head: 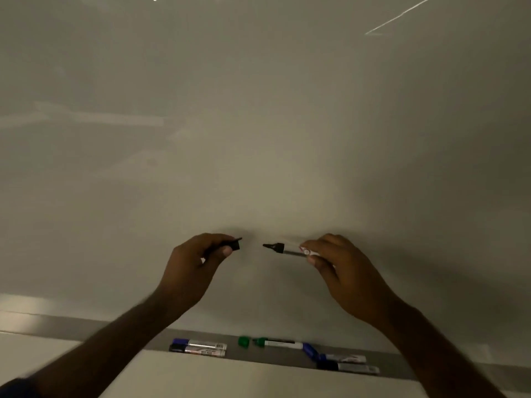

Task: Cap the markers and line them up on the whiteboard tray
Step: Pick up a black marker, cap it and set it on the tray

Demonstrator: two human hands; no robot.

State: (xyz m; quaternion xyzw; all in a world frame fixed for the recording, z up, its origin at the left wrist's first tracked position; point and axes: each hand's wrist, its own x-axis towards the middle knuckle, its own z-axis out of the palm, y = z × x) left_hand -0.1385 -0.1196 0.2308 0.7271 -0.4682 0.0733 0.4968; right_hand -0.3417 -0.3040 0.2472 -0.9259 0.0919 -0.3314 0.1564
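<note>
Both grips are closing on small parts in front of the whiteboard [258, 124]: the left hand [192, 271] is pinching a black cap [234, 245] between thumb and curled fingers, open end facing right, while the right hand [342, 271] is pinching the barrel of an uncapped black marker [287, 249] near its rear half, tip pointing left toward the cap. Cap and tip are sitting roughly level and apart, not yet engaged. Below, the whiteboard tray [275, 359] is holding the remaining items: two capped markers [201, 347] lying side by side at the left, a loose green cap [243, 341] just beside an uncapped green marker [277, 343], a blue cap [309, 349] lying at an angle, and two more markers [349, 363] at the right. Judging by appearance, the marker is handling as a light, rigid plastic cylinder with a smooth, slightly slippery label, so a firm pinch on the barrel is proving adequate. The felt tip is looking soft and ink-bearing, so contact there is best avoided. The cap is small and prone to rolling if dropped; holding it by its sides, mouth unobstructed, is leaving room for a straight axial push until it seats.
</note>
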